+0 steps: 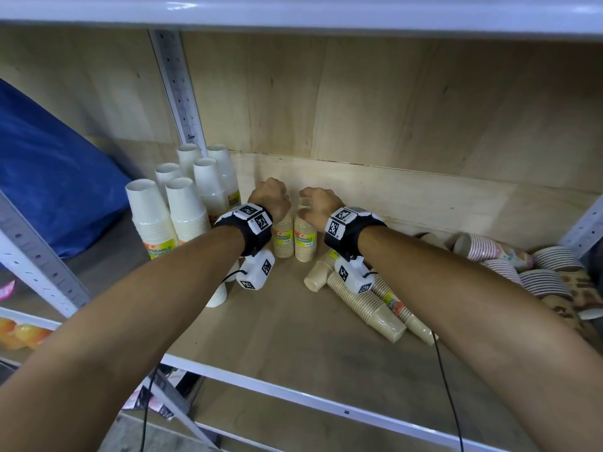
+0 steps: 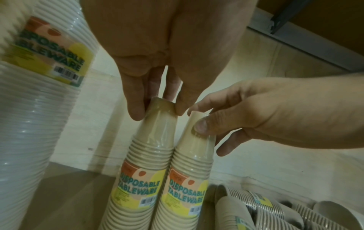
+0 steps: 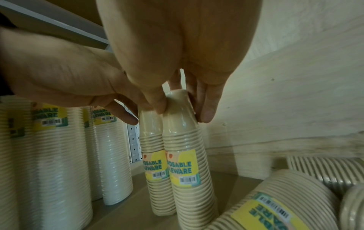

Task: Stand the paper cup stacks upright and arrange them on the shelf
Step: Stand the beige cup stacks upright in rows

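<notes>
Wooden shelf (image 1: pixel 293 321) | two beige cup stacks (image 1: pixel 305 239) upright, bases up, touching

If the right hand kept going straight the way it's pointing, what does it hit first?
Probably the wooden back wall. The right hand points toward the shelf's rear, gripping the top of a tan cup stack; nothing shows between, though depth is unclear.

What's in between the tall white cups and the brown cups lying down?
Two upright tan cup stacks, side by side; left hand and right hand each grip one top. Clear in the head view.

The left hand (image 1: pixel 272 196) hides its beige stack's (image 1: pixel 283 238) top.
</notes>
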The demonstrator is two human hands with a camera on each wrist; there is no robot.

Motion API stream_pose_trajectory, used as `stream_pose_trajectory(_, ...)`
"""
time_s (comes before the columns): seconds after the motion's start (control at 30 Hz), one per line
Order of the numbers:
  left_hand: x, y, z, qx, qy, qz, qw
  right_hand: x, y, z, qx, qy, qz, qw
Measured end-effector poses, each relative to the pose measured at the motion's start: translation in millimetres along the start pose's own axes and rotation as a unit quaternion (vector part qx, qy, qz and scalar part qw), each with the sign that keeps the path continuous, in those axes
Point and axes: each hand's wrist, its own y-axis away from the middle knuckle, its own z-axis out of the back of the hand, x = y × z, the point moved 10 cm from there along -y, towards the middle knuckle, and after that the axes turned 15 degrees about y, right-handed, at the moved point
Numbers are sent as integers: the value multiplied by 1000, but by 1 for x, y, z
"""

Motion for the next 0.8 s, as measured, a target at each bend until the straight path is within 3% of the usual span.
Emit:
stream_pose_trajectory(0.13,-4,1,2,6,12,-9,1000,-2,5,4,-12,9,-15,1000)
stream_pose_trajectory(0.33,-33,5,11,-4,8,-77,997,-8,20,13,-25,34,-32,999)
stream_pose_trajectory(0.8,-74,41,-13,67,44,-139,987,-49,74,46,-30,52,-112,992)
